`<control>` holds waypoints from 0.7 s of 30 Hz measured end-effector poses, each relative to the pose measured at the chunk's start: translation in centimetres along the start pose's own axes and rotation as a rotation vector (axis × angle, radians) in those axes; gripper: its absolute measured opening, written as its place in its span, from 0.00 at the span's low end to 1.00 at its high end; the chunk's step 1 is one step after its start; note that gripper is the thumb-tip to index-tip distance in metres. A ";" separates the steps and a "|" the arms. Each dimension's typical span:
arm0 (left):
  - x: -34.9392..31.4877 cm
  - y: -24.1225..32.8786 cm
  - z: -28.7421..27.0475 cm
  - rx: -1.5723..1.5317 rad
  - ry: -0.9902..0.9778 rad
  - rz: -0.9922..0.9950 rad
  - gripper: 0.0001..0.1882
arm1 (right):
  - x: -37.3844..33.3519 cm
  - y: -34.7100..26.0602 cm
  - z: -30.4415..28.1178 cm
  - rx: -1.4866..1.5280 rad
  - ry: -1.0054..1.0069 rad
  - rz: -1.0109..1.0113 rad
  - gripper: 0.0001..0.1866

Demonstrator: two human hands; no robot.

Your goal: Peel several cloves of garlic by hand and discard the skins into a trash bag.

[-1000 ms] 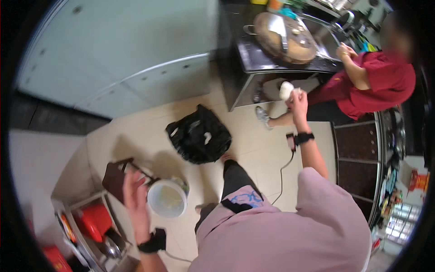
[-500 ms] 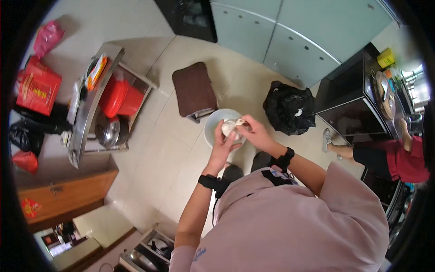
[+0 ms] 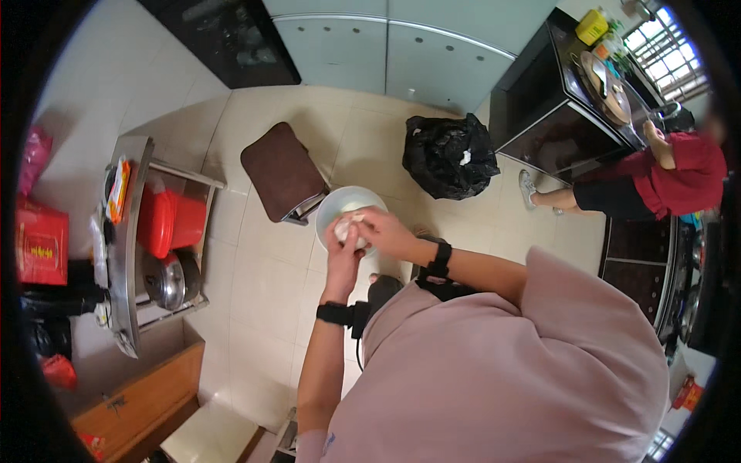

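A white garlic bulb is held between my two hands over a white bowl on the floor. My left hand is curled round the bulb from the left and below. From the right, my right hand has its fingers closed on the upper part of the bulb, covering much of it. Both hands hide part of the bowl and most of its contents. Each wrist wears a black strap.
A brown-topped stool stands beside the bowl at upper left, a black bag at upper right. Metal shelving holds a red bucket and a pot. Another person stands by the counter at right.
The whole view has shifted and turned with my head. My right fingers have moved from pinching the bulb's top edge to lying over it. The other person has shifted posture at the counter.
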State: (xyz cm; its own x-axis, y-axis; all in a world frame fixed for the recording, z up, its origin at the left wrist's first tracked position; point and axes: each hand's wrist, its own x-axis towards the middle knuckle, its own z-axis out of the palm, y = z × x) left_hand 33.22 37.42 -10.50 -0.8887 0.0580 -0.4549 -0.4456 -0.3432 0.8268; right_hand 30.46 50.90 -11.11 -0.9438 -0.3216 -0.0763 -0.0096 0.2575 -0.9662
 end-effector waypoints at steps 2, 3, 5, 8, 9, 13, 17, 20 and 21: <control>2.3 -0.3 4.0 0.035 -0.142 -0.036 0.20 | -0.3 3.0 -3.0 -0.013 0.158 -0.083 0.13; 3.4 -0.5 6.0 0.046 -0.149 -0.043 0.20 | -0.5 4.0 -5.0 -0.016 0.263 -0.105 0.13; 5.4 -0.9 10.6 0.106 -0.232 -0.159 0.22 | -1.2 5.0 -8.9 -0.018 0.385 -0.123 0.12; 9.0 -3.3 15.6 0.153 -0.291 -0.228 0.22 | -1.3 5.5 -14.2 0.108 0.455 0.080 0.11; 10.2 -4.3 17.7 0.143 -0.293 -0.230 0.22 | -1.2 6.1 -16.2 0.098 0.519 0.121 0.10; 14.0 -7.8 26.0 0.030 -0.231 -0.341 0.21 | -0.2 10.2 -23.8 0.171 0.677 0.250 0.09; 18.4 -9.4 31.7 0.093 -0.249 -0.358 0.22 | 1.8 14.3 -29.5 0.481 0.753 0.471 0.10; 21.0 -10.8 34.0 0.144 -0.213 -0.352 0.25 | 2.8 17.3 -31.7 0.716 0.792 0.539 0.11; 21.6 -11.0 34.6 0.154 -0.212 -0.360 0.25 | 3.2 17.4 -32.3 0.813 0.805 0.546 0.11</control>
State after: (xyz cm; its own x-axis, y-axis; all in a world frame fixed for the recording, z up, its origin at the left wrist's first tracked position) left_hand 15.17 74.88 -18.02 -0.6693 0.3450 -0.6580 -0.7273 -0.1230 0.6752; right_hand 16.63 83.75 -20.18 -0.6969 0.3665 -0.6164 0.3781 -0.5425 -0.7501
